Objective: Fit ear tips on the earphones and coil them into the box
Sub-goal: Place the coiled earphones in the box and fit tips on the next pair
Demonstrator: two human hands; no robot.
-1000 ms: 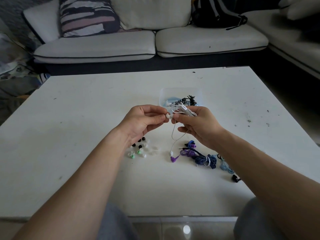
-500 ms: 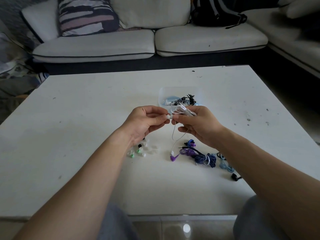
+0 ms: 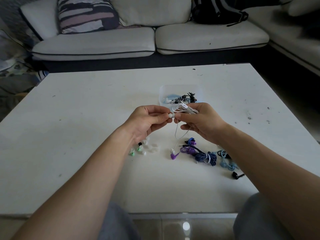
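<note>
both hands are up over the white table, close together. left hand pinches a small white ear tip with its fingers nearly closed. right hand is curled around the white earphones, whose cord hangs down to the table. the box sits just behind the hands.

the tiny tip could pop off and roll away if it goes on crooked. the hanging cord could snag the purple earphones below.

i cannot tell if the tip is fully on, because the fingers hide the earbud.
</note>
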